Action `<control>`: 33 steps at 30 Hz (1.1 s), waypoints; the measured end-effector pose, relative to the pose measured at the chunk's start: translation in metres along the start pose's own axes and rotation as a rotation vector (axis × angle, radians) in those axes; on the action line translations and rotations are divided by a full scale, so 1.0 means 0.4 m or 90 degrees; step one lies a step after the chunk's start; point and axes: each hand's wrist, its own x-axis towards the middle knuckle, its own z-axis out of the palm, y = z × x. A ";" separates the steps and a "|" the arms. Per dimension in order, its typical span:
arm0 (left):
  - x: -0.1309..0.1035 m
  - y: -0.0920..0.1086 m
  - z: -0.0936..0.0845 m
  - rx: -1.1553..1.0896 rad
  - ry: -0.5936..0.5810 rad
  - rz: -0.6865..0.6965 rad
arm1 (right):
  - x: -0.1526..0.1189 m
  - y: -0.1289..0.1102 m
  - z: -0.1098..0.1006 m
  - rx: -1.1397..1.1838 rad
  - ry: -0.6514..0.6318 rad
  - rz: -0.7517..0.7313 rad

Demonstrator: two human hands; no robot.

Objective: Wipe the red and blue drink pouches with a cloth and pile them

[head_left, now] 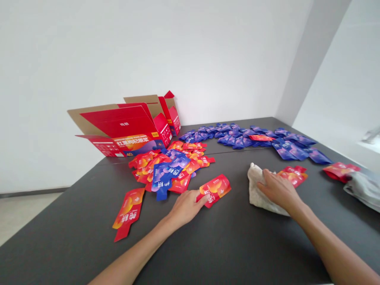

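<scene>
My left hand pinches a red and orange spout-shaped pouch by its near end, low over the dark table. On a crumpled beige cloth rests my right hand, its fingers closed around the fabric. Partly behind that hand lie red pouches. Left of my left hand is a single red pouch, flat on the tabletop. A heap of red pouches with several blue pouches on top sits beyond it.
Two open red cartons stand at the back left by the wall. Many blue pouches spread along the back of the table, one red pouch among them. At the right edge, a blurred grey cloth touches a red pouch.
</scene>
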 end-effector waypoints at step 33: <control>0.006 0.038 0.016 0.190 -0.097 0.021 | -0.026 -0.312 0.014 -0.082 -0.033 -0.183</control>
